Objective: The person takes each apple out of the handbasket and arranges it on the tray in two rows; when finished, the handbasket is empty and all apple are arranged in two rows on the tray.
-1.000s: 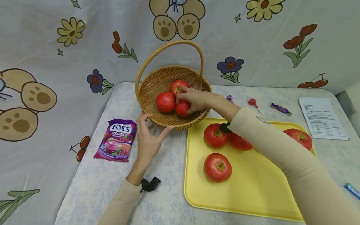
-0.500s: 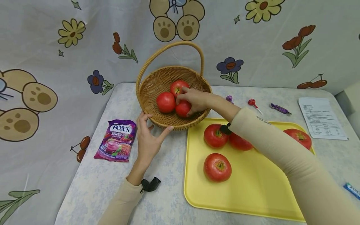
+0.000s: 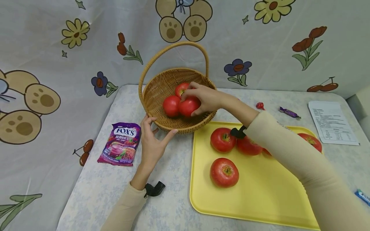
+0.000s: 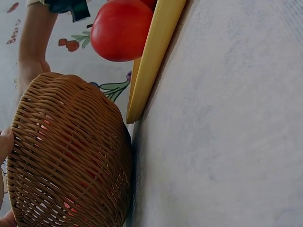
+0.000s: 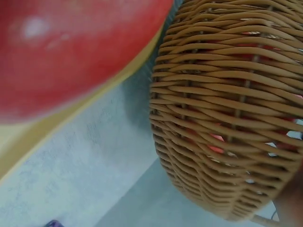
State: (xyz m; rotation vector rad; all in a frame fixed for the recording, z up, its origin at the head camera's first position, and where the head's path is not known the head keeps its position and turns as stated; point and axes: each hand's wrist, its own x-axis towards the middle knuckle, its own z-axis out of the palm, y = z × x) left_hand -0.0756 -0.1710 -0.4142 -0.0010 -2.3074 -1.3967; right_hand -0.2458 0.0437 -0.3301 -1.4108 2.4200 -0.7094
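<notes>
A wicker basket (image 3: 162, 80) with a tall handle stands at the back of the table, three red apples inside it. My left hand (image 3: 153, 144) grips its near-left rim, fingertips over the edge and thumb along the front. Inside the basket, my right hand (image 3: 209, 98) holds the front-right apple (image 3: 189, 106) between thumb and fingers. Another apple (image 3: 171, 106) lies against it on the left, and a third apple (image 3: 180, 89) sits behind, partly covered by the fingers. Both wrist views show mainly the woven wall (image 4: 71, 151), which hides most of the fruit.
To the right lies a yellow tray (image 3: 245, 205) bearing several apples (image 3: 224, 172), partly under my right forearm. A purple candy bag (image 3: 120, 143) is left of the basket. Behind the tray are a red lollipop (image 3: 260, 106), a purple wrapped candy (image 3: 289, 112) and a printed packet (image 3: 332, 122).
My right hand has shifted slightly up and right, and the apple in it shows more fully. The right forearm now covers the lollipop's stick. The left hand has stayed on the rim.
</notes>
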